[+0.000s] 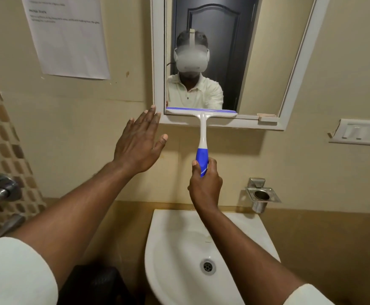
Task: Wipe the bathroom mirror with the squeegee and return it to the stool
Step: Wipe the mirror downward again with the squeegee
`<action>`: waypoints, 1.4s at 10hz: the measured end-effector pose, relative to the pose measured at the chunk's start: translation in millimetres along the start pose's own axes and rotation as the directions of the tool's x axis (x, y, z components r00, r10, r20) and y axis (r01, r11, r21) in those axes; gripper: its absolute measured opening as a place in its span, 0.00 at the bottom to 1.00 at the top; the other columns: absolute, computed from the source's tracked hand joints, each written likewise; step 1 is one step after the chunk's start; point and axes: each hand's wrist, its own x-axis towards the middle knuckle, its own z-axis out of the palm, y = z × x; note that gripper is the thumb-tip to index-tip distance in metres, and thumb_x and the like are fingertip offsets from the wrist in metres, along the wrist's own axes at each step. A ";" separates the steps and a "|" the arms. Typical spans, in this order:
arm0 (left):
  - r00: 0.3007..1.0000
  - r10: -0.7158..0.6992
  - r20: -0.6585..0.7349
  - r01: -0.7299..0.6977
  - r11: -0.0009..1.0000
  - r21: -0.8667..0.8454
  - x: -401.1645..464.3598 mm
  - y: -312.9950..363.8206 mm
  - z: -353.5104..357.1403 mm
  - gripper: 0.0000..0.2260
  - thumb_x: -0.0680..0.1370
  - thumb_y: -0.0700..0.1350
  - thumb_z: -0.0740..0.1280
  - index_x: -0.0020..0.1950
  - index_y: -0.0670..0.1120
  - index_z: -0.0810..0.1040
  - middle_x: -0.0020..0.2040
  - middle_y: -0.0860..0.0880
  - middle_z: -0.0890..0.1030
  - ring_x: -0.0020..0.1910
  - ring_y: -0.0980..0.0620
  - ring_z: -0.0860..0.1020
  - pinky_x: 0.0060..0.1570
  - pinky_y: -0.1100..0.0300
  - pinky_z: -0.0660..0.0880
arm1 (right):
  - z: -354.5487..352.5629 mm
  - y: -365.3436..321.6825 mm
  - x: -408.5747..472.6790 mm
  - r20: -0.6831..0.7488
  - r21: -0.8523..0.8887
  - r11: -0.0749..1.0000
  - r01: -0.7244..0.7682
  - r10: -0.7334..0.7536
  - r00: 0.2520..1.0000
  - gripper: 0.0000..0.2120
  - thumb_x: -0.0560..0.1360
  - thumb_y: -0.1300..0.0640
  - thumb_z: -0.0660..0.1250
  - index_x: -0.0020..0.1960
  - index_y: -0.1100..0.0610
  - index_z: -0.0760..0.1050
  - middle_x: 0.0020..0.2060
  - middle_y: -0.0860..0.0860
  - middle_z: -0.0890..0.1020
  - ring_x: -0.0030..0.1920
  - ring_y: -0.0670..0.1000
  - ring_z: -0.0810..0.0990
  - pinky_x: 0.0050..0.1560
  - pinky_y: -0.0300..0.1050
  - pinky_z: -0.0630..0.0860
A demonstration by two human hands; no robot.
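A white-framed mirror (265,62) hangs on the beige wall above the sink. My right hand (205,183) grips the blue handle of a white and blue squeegee (202,133). Its blade lies flat across the mirror's bottom edge, on the left half. My left hand (139,144) is open with fingers spread, its fingertips touching the wall and the mirror frame's lower left corner. A dark stool (96,285) shows at the bottom, left of the sink, partly hidden by my left arm.
A white sink (241,236) sits directly below. A steel cup holder (261,194) is fixed to the wall at right, a switch plate (360,132) above it. A paper notice (69,36) hangs upper left; a metal tap fitting (0,189) sticks out at far left.
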 end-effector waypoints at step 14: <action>0.875 0.229 -0.426 -0.205 0.973 0.102 204.5 58.6 -107.3 0.31 0.73 0.66 0.36 0.73 0.55 0.36 0.73 0.60 0.36 0.71 0.65 0.35 0.67 0.65 0.29 | -121.5 -252.0 263.3 -0.358 0.024 0.807 0.591 -0.544 0.758 0.18 0.79 0.51 0.61 0.63 0.61 0.69 0.46 0.55 0.77 0.41 0.50 0.77 0.35 0.31 0.68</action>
